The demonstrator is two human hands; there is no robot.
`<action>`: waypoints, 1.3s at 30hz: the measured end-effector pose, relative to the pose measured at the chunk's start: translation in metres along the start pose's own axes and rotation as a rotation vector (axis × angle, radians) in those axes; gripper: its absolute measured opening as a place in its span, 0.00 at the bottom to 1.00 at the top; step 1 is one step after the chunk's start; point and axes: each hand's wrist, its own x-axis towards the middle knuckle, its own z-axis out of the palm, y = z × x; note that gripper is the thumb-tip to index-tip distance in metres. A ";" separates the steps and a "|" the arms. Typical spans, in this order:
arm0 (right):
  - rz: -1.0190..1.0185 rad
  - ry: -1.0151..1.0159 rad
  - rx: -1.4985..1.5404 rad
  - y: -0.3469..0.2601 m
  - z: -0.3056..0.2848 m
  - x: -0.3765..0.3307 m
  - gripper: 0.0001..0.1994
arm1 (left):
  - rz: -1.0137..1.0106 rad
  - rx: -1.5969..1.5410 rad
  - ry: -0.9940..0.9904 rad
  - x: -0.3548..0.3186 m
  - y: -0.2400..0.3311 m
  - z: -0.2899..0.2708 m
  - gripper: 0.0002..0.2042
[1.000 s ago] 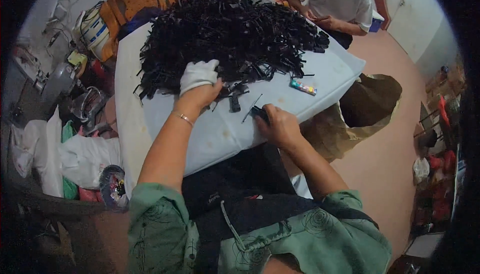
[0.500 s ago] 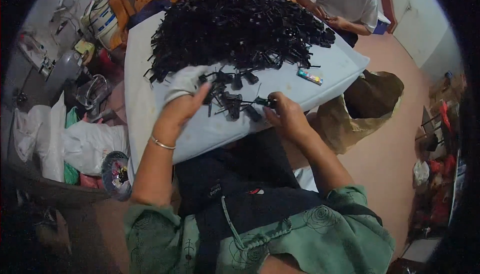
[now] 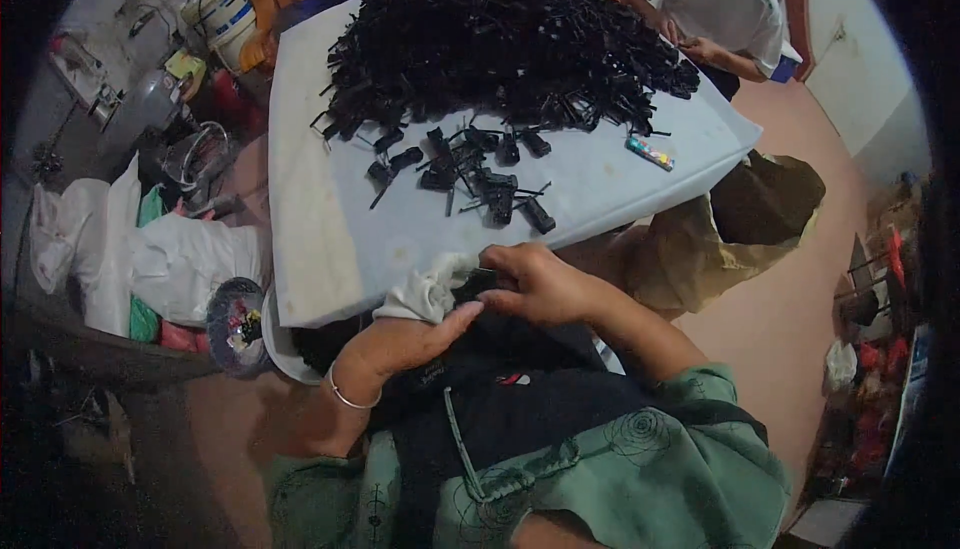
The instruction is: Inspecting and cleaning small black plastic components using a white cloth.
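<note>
While a small dark piece point(image 3: 474, 284) is pinched by the bare right hand point(image 3: 541, 285), the white-gloved left grip point(image 3: 428, 301) cannot be judged.

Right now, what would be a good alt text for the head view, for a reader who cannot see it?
The person's partly gloved left hand and bare right hand meet in front of a white table; what lies between them is unclear. On it, a large heap of small black parts rises behind scattered ones. Another person in white is at upper right.
</note>
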 end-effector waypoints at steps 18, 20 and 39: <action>0.123 0.461 0.091 -0.003 0.016 0.010 0.10 | -0.271 -0.828 0.183 0.006 0.019 0.014 0.09; 0.126 0.409 0.159 -0.005 0.019 0.009 0.11 | -0.311 -0.755 0.262 0.007 0.014 0.016 0.09; 0.285 0.275 0.419 0.012 0.056 0.010 0.14 | -0.132 0.576 0.318 0.001 -0.001 0.038 0.11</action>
